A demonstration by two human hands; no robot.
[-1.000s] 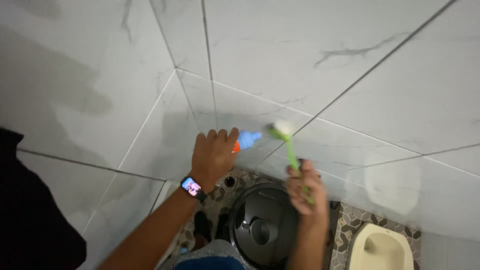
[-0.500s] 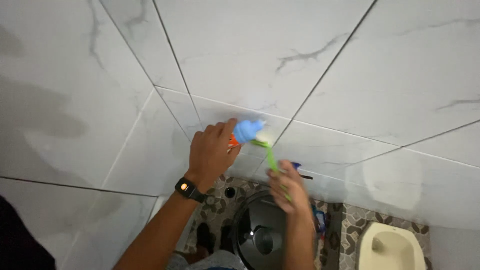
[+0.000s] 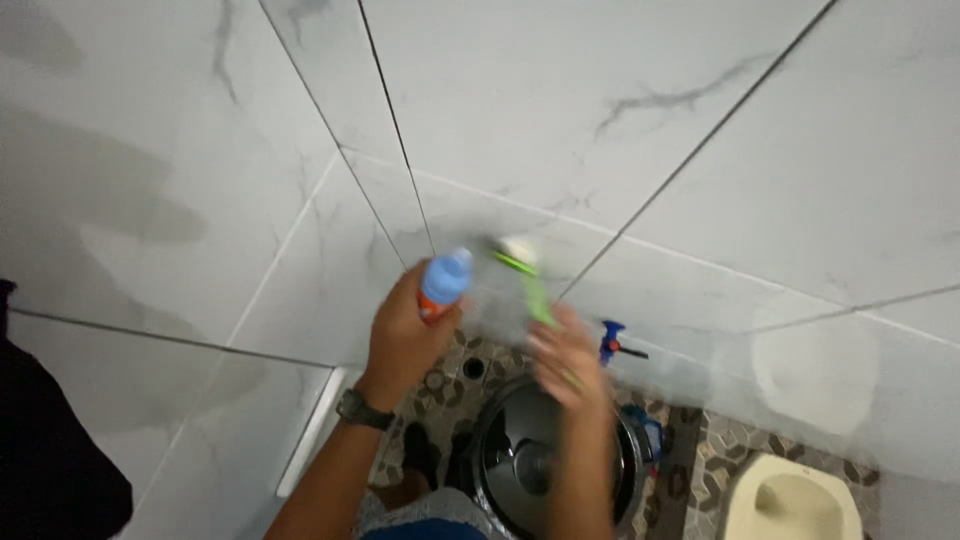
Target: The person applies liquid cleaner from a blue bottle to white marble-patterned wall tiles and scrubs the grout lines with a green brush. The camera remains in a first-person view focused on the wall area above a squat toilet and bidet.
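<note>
Blue-capped bottle [image 3: 443, 280] tipped upward; green brush [image 3: 527, 275] blurred.

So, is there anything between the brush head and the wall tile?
Nothing visible. The green brush in the right hand has its head at the white tile wall; the left hand's blue-capped bottle stands beside it.

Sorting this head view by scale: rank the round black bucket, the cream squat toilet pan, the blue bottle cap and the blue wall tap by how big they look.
1. Round black bucket.
2. Cream squat toilet pan, partly cut off by the frame.
3. Blue bottle cap in the left hand; it is nearer the camera, so this is unsure.
4. Blue wall tap.
</note>
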